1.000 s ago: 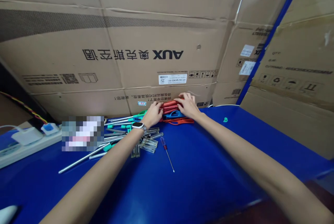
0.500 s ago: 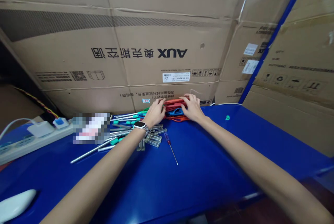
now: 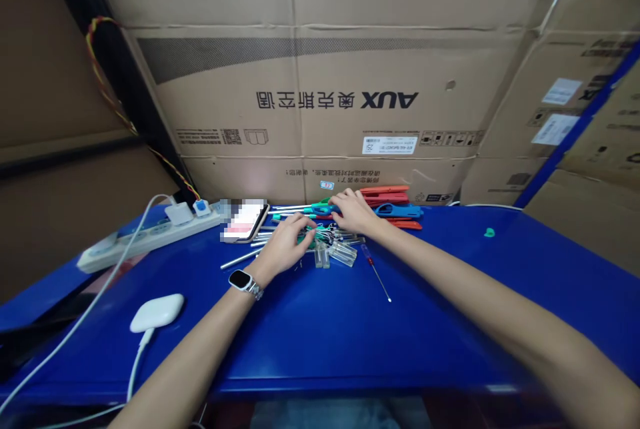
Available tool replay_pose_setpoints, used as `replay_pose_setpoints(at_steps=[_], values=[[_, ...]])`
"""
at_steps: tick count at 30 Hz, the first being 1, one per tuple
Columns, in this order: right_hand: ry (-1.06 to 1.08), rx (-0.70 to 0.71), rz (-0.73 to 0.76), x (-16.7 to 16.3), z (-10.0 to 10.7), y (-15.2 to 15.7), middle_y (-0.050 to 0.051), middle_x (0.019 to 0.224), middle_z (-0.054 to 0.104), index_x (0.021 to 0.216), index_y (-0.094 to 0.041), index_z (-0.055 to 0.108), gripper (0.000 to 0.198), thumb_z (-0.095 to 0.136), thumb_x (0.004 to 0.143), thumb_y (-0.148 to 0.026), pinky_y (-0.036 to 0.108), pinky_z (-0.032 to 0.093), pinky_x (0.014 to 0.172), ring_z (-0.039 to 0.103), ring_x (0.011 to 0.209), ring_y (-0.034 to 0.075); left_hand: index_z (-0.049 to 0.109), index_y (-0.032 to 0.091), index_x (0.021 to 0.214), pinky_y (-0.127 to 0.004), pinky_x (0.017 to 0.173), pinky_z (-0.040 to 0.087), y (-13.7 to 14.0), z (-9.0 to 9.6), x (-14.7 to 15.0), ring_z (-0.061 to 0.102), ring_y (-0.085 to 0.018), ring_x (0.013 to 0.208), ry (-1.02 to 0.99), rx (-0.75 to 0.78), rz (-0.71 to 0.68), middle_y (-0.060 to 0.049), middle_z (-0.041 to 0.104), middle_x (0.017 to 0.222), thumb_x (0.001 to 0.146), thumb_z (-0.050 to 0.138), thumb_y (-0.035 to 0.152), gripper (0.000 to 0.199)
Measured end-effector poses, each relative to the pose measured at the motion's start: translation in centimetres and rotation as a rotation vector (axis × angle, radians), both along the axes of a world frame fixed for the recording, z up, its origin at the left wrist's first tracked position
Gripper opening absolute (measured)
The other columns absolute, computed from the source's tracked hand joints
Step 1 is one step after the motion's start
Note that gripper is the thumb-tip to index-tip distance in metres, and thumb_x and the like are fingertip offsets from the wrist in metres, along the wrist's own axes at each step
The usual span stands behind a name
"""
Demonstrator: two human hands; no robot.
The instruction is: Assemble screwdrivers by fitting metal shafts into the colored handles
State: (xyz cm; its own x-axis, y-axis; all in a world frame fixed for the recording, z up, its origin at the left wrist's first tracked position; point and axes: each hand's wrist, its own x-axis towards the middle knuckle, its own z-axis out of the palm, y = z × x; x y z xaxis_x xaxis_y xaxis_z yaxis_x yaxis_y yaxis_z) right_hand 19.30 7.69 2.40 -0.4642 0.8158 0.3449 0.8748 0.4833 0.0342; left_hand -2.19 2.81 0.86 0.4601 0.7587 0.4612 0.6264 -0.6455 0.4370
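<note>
My left hand (image 3: pixel 286 244) hangs over a pile of metal tubes (image 3: pixel 240 260) and small green pieces (image 3: pixel 307 236), its fingers bent and its thumb apart. Whether it touches them I cannot tell. Just right of it, my right hand (image 3: pixel 354 212) reaches to the left end of the long-nosed lighters, fingers curved and apart near a blue handle (image 3: pixel 324 208). Red lighter casings (image 3: pixel 384 197) and a blue casing (image 3: pixel 400 210) lie stacked behind its wrist. Clear plastic fuel tanks (image 3: pixel 343 253) lie in front of the pile. A screwdriver (image 3: pixel 376 273) rests to their right.
On the left are a phone (image 3: pixel 254 224), a white power strip (image 3: pixel 150 240) with plugs and a white earphone case (image 3: pixel 157 312) on a cable. A small green piece (image 3: pixel 489 232) lies at right. A cardboard wall (image 3: pixel 330 69) closes off the back.
My right hand has left the stacked casings and moved left. My left hand has drawn back from the stack to the pile. The view has turned left.
</note>
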Motion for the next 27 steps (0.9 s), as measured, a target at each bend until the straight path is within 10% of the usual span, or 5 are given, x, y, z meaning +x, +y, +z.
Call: replay_pose_setpoints(at_steps=[10,27], values=[[-0.083,-0.106,-0.055,-1.5,0.4,3.6,0.017,0.114,0.068,0.11,-0.015,0.068,0.035,0.07,0.079,-0.032,0.045,0.036,0.091,0.055,0.108,0.034,0.064,0.021,0.101,-0.04,0.096,0.044,0.3,-0.8,-1.2,0.058,-0.026,0.108,-0.065,-0.097,-0.064,-0.009,0.061,0.11,0.094,0.048,0.034,0.022],[0.203,0.036,-0.028,-0.9,2.8,-1.7,0.011,0.109,0.071,0.104,-0.017,0.068,0.023,0.051,0.092,-0.028,0.032,0.042,0.075,0.064,0.096,0.025,0.065,0.017,0.088,-0.033,0.08,0.048,0.3,-0.2,-1.1,0.062,-0.021,0.086,-0.352,-0.009,0.117,-0.006,0.065,0.091,0.092,0.052,0.037,0.023]])
